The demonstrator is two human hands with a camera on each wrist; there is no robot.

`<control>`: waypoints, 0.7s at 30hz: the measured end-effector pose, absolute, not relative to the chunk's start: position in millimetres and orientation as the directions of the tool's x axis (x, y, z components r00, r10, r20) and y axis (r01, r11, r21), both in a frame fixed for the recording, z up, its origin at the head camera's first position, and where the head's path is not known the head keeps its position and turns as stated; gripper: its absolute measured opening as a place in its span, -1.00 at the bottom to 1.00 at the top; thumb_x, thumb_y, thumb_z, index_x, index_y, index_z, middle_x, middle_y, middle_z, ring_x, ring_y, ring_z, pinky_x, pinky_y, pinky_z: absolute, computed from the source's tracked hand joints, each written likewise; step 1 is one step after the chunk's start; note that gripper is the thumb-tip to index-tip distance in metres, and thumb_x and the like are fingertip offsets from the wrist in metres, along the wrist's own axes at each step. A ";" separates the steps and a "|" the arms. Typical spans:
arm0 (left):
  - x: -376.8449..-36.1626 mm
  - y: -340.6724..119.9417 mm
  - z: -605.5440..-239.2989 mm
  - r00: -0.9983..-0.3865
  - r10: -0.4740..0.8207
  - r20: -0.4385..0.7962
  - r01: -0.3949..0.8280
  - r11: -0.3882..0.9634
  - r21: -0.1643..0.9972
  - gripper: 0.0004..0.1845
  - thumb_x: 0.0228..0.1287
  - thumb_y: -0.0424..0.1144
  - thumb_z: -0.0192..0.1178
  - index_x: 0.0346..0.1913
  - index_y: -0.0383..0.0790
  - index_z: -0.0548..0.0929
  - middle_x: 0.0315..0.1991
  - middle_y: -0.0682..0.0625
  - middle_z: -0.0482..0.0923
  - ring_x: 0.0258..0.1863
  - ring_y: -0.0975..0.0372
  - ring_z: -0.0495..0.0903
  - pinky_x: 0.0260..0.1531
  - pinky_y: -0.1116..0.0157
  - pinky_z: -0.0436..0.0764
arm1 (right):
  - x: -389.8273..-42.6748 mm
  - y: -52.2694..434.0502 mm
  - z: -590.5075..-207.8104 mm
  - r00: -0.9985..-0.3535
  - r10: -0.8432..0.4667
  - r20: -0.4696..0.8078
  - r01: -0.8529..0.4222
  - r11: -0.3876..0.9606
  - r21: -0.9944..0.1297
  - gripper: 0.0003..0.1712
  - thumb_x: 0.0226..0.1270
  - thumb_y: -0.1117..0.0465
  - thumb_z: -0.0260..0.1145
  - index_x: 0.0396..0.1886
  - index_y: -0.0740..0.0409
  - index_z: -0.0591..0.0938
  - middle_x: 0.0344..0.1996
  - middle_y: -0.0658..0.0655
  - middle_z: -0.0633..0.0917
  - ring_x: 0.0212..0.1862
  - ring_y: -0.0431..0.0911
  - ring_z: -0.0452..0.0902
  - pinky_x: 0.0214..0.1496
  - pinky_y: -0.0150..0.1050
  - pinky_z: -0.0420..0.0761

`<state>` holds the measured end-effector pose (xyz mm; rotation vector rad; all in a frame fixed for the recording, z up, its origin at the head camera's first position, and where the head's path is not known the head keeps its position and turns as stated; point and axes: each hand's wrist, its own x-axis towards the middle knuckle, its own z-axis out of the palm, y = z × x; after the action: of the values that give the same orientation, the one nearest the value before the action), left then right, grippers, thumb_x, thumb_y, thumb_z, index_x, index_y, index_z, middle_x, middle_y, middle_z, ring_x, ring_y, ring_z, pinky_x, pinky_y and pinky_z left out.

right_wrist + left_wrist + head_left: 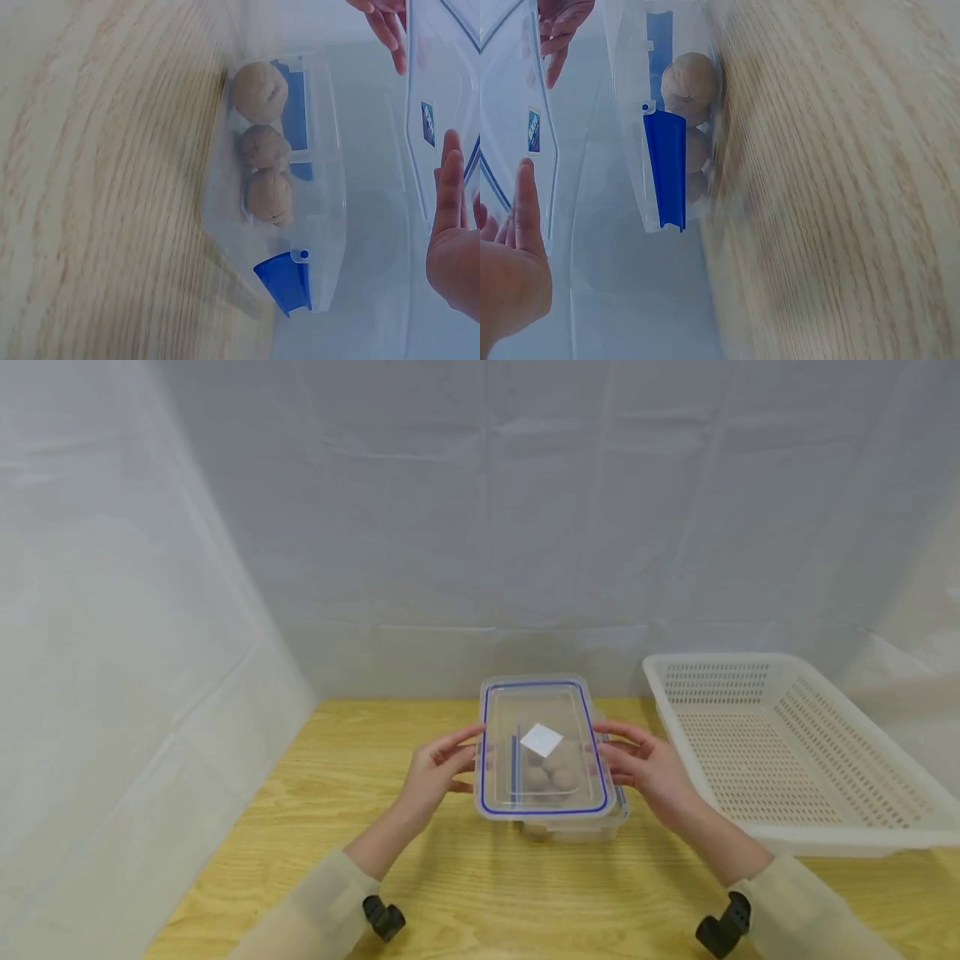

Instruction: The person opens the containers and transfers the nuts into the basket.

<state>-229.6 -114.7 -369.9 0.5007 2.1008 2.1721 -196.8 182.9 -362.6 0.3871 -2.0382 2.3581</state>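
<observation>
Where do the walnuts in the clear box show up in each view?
Head: walnuts sit centre frame, seen through the lid, between the left hand and the right hand.
Left wrist: walnuts at top centre, against the box wall beside the wooden table.
Right wrist: three walnuts stacked left of centre.
Shared landmark: the blue clip on the box.

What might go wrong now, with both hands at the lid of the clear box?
1. The lid seems loose above the clear box, with blue latches hanging open; it may slip.
2. Left hand and right hand touch only its edges with straight fingers.
3. A tilt could roll the walnuts.
</observation>
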 end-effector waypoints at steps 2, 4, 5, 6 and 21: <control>-226.5 -115.4 -368.9 -0.948 0.284 0.142 0.127 -0.071 0.989 -0.59 0.45 -0.31 0.09 0.30 -0.31 0.48 -0.07 -0.18 0.68 -0.30 0.19 0.70 -0.43 0.24 0.67 | -196.2 180.4 -364.7 -0.966 -0.156 0.204 -0.181 -0.147 -0.972 -0.71 0.41 0.39 0.19 0.06 0.10 0.61 -0.24 -0.04 0.75 -0.29 -0.13 0.70 -0.20 -0.27 0.65; -224.2 -116.6 -368.6 -0.945 0.303 0.122 0.104 -0.077 0.992 -0.56 0.46 -0.28 0.08 0.33 -0.29 0.44 -0.01 -0.20 0.65 -0.31 0.17 0.71 -0.45 0.25 0.66 | -195.4 177.4 -367.2 -0.963 -0.156 0.220 -0.199 -0.138 -0.970 -0.68 0.41 0.39 0.19 0.12 0.25 0.55 -0.23 -0.04 0.75 -0.29 -0.13 0.70 -0.22 -0.26 0.65; -223.3 -117.2 -368.7 -0.942 0.313 0.121 0.103 -0.072 0.992 -0.55 0.45 -0.28 0.09 0.35 -0.28 0.42 0.02 -0.22 0.63 -0.31 0.18 0.71 -0.45 0.24 0.66 | -195.3 175.7 -368.6 -0.962 -0.153 0.225 -0.205 -0.133 -0.970 -0.65 0.41 0.40 0.19 0.16 0.36 0.50 -0.23 -0.04 0.74 -0.29 -0.13 0.69 -0.23 -0.27 0.65; -222.7 -118.0 -369.3 -0.938 0.325 0.121 0.104 -0.068 0.992 -0.53 0.45 -0.28 0.09 0.36 -0.27 0.39 0.06 -0.24 0.61 -0.30 0.18 0.71 -0.45 0.24 0.66 | -195.1 173.9 -370.3 -0.962 -0.148 0.228 -0.210 -0.133 -0.969 -0.61 0.41 0.40 0.18 0.18 0.44 0.44 -0.22 -0.04 0.74 -0.30 -0.13 0.69 -0.25 -0.27 0.66; -222.0 -151.5 -380.2 -0.946 0.312 0.091 0.078 -0.056 0.995 -0.49 0.45 -0.36 0.07 0.41 -0.27 0.29 0.14 -0.30 0.53 -0.27 0.17 0.70 -0.38 0.19 0.67 | -192.0 121.6 -381.1 -0.989 -0.059 0.133 -0.125 -0.130 -0.984 -0.59 0.47 0.42 0.09 0.27 0.41 0.38 -0.12 0.24 0.66 -0.37 -0.18 0.63 -0.35 -0.35 0.60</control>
<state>-222.0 -151.5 -380.2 0.4271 2.0375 2.1276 -192.0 121.6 -381.1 0.2160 -2.0427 2.3186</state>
